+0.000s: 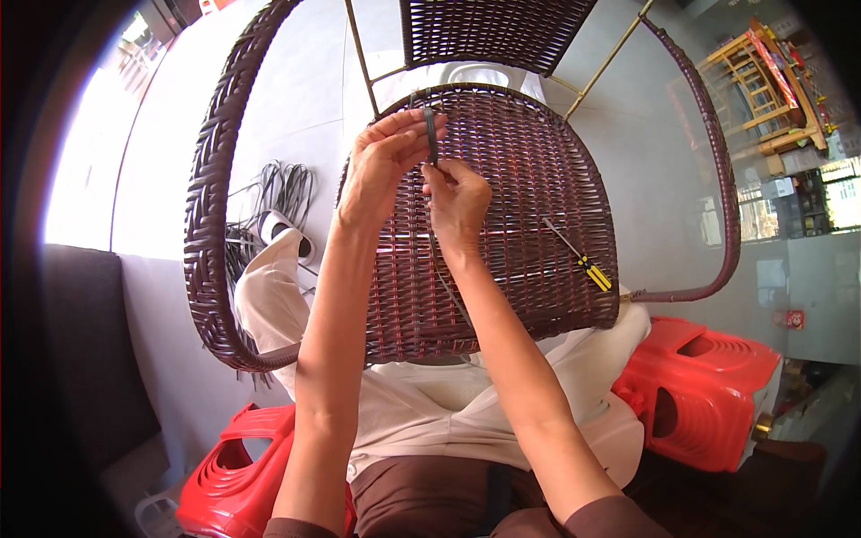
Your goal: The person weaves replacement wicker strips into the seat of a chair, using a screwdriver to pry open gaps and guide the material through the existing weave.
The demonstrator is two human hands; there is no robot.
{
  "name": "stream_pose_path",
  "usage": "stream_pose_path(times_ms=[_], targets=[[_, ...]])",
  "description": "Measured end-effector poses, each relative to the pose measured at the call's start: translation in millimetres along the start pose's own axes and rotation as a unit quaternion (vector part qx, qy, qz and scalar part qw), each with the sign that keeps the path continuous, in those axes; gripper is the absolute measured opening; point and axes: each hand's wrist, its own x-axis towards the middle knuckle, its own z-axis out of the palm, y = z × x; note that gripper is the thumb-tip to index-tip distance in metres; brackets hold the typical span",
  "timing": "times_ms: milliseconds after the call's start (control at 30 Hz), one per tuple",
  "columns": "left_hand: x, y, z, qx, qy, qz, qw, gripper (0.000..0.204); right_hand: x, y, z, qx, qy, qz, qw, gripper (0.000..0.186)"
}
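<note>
A woven chair seat [529,170] of dark brown and reddish strands lies across my lap. Over its left part, my left hand [387,157] has a dark flat weaving strip [430,136] looped across its fingers near the tips. Just below and to the right, my right hand [459,202] pinches the same strip between thumb and fingertips. The strip's tail hangs from there toward the near edge of the seat. On the right side of the seat rests a screwdriver [592,271] with a yellow and black handle, touched by neither hand.
Braided armrests [215,179] curve around both sides, with a woven backrest [493,31] beyond. Bundled dark strips [285,193] lie on the floor at left. Red plastic stools [708,386] stand on either side of me. Bamboo-coloured furniture [758,90] is at far right.
</note>
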Motion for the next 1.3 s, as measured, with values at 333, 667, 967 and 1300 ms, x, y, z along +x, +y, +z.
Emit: stream_pose_path(times_ms=[333, 667, 967, 1300], targets=[[-2, -11, -3, 0.007, -0.015, 0.023, 1.000, 0.033, 0, -6, -23, 0.143, -0.095, 0.167, 0.971, 0.008], [-16, -39, 0, 0.275, 0.067, 0.106, 0.953, 0.028, 27, -35, -36, 0.069, -0.143, 0.063, 0.985, 0.011], [-19, -31, 15, 0.184, 0.139, 0.187, 0.955, 0.016, 36, -44, -48, -0.138, -0.116, -0.125, 0.975, 0.033], [-22, -12, 11, 0.270, 0.140, 0.190, 0.934, 0.014, 49, -35, -37, 0.034, -0.238, -0.053, 0.969, 0.006]])
